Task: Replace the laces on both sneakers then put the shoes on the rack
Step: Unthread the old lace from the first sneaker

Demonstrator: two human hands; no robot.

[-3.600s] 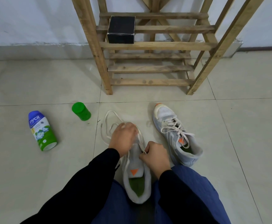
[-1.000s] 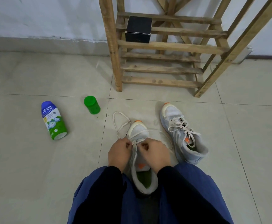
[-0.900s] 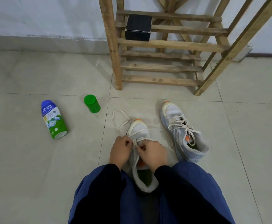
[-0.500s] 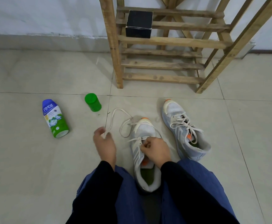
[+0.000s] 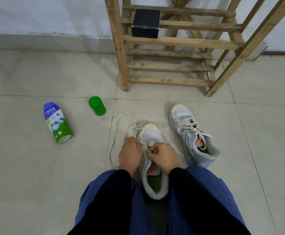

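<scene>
Person sits on the tiled floor [image 5: 36, 175], knees apart at the bottom of the frame. The near sneaker [image 5: 151, 134] is wedged between them, toe pointing away toward the rack [image 5: 168, 80]. That keeps the eyelets facing up and within reach of both hands, w/ the legs steadying the shoe.

Left hand [image 5: 130, 153] sits at centre frame on the sneaker's left side, fingers curled down over the lace [image 5: 114, 134]. The fingertips are hidden under the hand, so the exact pinch can't be told. Right hand [image 5: 163, 156] is bunched tight, thumb & forefinger pressed together on the lace at the lower eyelets. It looks like threading or snugging a crossing. Slack lace loops out over the floor left of the toe, so most of it is prob. not yet threaded.

Second sneaker [image 5: 180, 114], right of centre, is laced w/ loose ends and stands apart, angled up-left. I'd judge that one done & parked. Neither shoe is on the rack yet.

Containers:
- Black box [image 5: 146, 22] sits on an upper slat of the rack at top centre, shut — contents not visible.
- Blue-green bottle [image 5: 57, 122] lies on its side at left.
- Green cylinder [image 5: 96, 106] stands upright just right of the bottle — cap or small jar, can't tell, nothing inside shows.
- Both sneakers' openings show a green insole & an orange tab on the tongue.
</scene>
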